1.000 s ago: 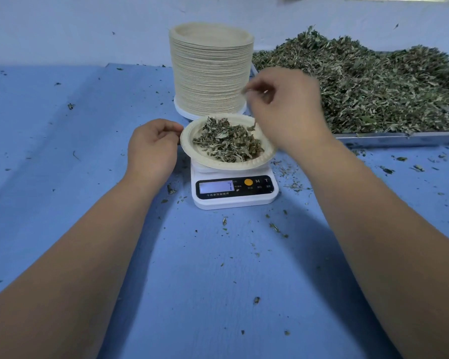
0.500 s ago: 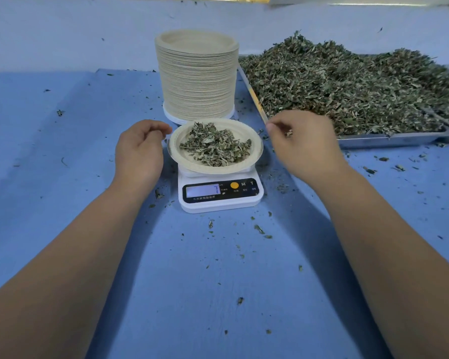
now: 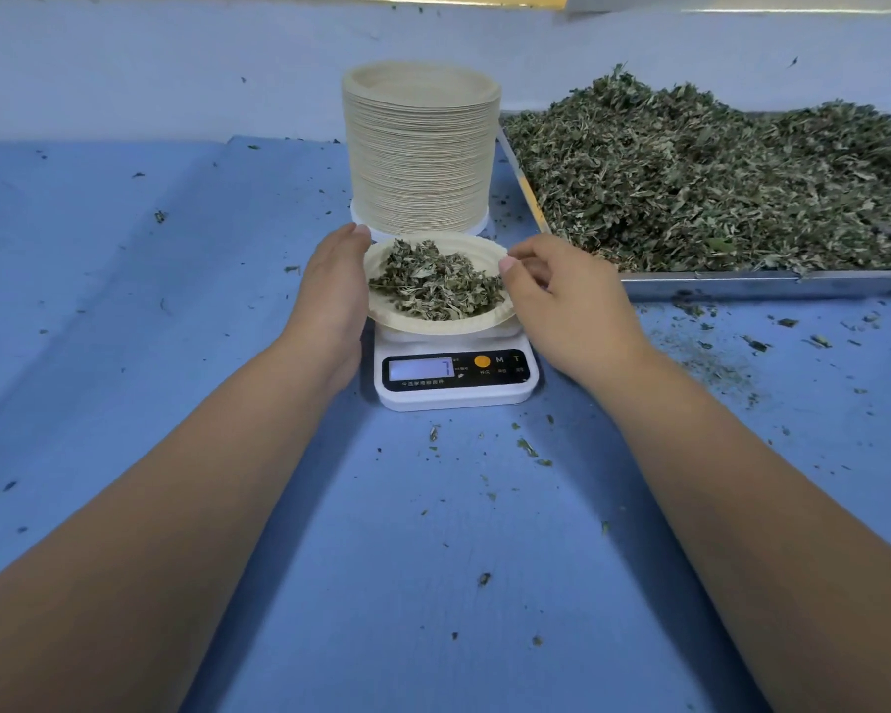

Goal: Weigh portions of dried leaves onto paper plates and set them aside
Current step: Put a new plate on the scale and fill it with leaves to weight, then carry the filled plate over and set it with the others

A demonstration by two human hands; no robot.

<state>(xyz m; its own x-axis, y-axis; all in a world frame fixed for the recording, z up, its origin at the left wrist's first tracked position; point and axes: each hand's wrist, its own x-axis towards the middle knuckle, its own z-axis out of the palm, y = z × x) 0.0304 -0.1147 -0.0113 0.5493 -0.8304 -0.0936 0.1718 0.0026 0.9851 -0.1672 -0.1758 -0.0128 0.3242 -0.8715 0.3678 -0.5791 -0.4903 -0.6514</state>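
Head: left hand (image 3: 333,295), right hand (image 3: 567,306) hold one plate (image 3: 433,329); one scale (image 3: 453,398)

One head-worn wide-angle view looks forward and down, close above the scale (image 3: 453,383) on the table (image 3: 423,584).
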